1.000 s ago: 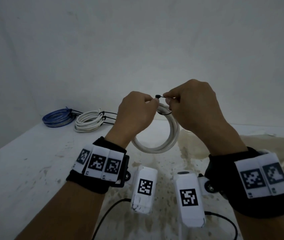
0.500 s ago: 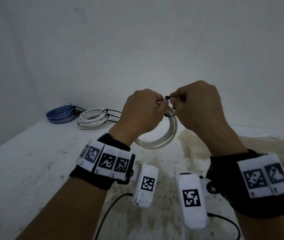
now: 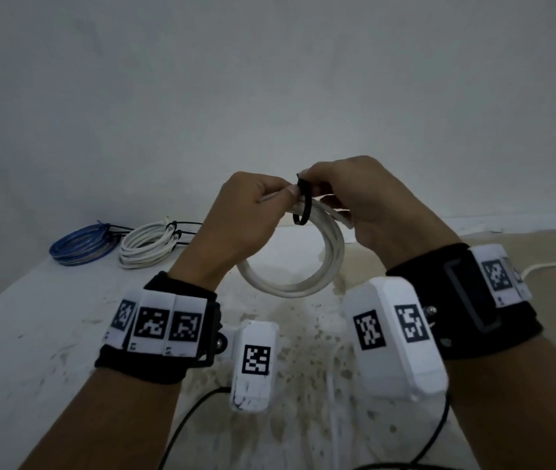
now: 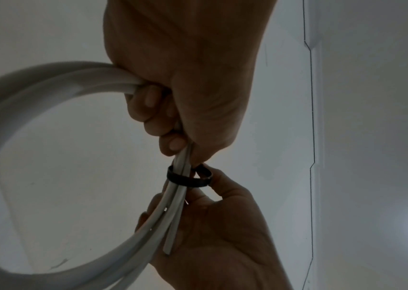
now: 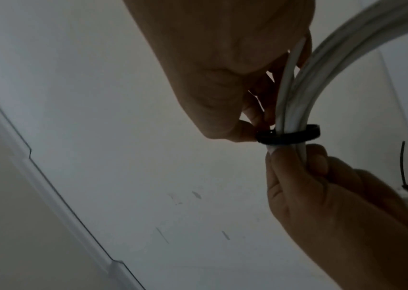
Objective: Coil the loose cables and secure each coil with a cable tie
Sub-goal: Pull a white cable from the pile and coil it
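Note:
Both hands hold a white cable coil (image 3: 303,286) up above the table (image 3: 32,334). My left hand (image 3: 286,195) grips the coil's bunched strands (image 4: 48,82) at the top. A black cable tie (image 3: 305,205) loops loosely round those strands just right of the left fingers. My right hand (image 3: 310,181) pinches the tie's head between thumb and forefinger. The loop (image 4: 185,178) is wider than the bundle, and a cut cable end (image 4: 168,249) lies against the right palm. In the right wrist view the tie (image 5: 289,135) sits just above the left thumb (image 5: 317,159).
At the table's back left lie a blue coil (image 3: 81,244) and a white coil (image 3: 147,244), each bound with black ties. A loose white cable (image 3: 554,266) runs off at the right edge. A plain wall stands close behind. Stains mark the table's middle.
The tie's loop now stands upright around the coil's top strands instead of its tail lying level between the hands. My right wrist has rolled over and come nearer.

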`<action>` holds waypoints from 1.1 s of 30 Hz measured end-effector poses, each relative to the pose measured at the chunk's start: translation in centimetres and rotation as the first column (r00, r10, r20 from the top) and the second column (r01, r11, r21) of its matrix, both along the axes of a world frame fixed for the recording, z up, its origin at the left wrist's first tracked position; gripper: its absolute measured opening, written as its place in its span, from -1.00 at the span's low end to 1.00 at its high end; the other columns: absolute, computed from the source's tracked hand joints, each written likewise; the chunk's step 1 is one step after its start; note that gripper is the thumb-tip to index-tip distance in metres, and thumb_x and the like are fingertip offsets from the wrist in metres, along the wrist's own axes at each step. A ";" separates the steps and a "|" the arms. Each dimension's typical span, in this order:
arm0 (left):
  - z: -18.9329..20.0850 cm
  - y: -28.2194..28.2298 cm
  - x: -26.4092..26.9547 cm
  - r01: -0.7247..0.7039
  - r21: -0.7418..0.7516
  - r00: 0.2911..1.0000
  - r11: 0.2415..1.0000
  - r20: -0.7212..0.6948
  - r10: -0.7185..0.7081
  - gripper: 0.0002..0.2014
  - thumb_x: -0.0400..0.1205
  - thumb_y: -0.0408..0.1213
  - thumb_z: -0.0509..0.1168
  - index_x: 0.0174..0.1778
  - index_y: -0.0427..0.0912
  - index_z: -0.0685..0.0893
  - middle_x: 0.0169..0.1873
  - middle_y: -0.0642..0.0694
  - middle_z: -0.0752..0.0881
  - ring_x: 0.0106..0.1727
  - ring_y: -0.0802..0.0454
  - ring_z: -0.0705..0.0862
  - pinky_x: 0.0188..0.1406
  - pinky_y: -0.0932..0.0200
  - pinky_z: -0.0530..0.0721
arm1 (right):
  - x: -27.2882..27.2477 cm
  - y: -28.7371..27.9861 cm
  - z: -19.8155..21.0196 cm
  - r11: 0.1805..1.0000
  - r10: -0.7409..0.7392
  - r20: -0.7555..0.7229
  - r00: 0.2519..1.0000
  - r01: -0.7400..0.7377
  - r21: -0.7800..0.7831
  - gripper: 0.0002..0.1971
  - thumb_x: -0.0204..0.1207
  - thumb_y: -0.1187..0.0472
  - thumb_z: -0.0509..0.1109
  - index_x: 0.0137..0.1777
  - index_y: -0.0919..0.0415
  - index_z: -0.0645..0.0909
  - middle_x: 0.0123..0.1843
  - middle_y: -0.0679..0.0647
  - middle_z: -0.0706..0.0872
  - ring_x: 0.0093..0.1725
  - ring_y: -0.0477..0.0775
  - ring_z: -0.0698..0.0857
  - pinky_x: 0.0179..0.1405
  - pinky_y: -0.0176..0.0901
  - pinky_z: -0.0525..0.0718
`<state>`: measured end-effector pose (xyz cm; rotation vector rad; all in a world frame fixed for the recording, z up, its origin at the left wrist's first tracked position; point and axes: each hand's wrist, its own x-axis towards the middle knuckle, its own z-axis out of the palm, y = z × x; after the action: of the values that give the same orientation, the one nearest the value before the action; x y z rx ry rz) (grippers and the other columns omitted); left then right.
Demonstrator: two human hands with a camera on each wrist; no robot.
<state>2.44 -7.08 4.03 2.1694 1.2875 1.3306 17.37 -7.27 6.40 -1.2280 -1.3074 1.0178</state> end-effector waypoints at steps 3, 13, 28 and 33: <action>-0.1 0.0 0.2 0.016 -0.005 1.000 1.000 0.004 -0.016 -0.75 0.68 -0.12 0.25 -0.12 0.05 0.85 -0.23 -0.28 0.80 -0.09 -0.34 0.72 0.01 -0.35 0.69 | 0.0 0.0 0.1 0.997 0.038 -0.121 0.992 -0.045 -0.058 -0.86 0.51 0.31 0.40 -0.28 0.26 0.67 -0.40 0.06 0.70 -0.36 0.05 0.68 -0.29 -0.14 0.64; -0.7 -0.2 0.9 0.089 -0.068 0.996 0.994 0.030 -0.087 -0.71 0.61 -0.07 0.24 -0.12 -0.07 0.87 -0.23 -0.40 0.75 -0.25 -0.28 0.67 -0.05 -0.24 0.69 | 0.6 0.8 -0.1 0.994 -0.095 0.068 0.993 0.092 0.052 -0.82 0.67 0.26 0.28 -0.06 0.36 0.65 -0.25 0.12 0.72 -0.50 -0.09 0.66 -0.58 -0.32 0.59; -0.4 -0.4 1.3 0.070 -0.222 0.951 0.973 0.309 0.003 -0.77 0.74 -0.26 0.23 -0.09 -0.17 0.79 -0.71 0.25 0.54 -0.70 0.32 0.47 -0.67 0.57 0.32 | 0.8 1.1 0.0 0.950 -0.124 0.272 0.954 0.035 0.312 -0.81 0.60 0.18 0.44 -0.12 0.32 0.63 -0.15 0.17 0.81 -0.31 0.01 0.74 -0.25 -0.18 0.69; -0.2 -0.7 1.5 0.086 -0.212 0.944 0.974 0.329 -0.012 -0.79 0.73 -0.29 0.24 -0.01 -0.17 0.80 -0.71 0.26 0.56 -0.67 0.34 0.49 -0.65 0.59 0.33 | 1.0 1.6 -0.1 0.925 -0.232 0.362 0.903 0.089 0.370 -0.85 0.62 0.14 0.40 -0.11 0.21 0.60 -0.09 0.18 0.77 -0.10 0.19 0.77 0.07 0.17 0.73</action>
<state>3.99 -7.74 3.79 1.7319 1.1793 1.3798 18.33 -5.69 6.32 -1.2825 -1.5872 0.3951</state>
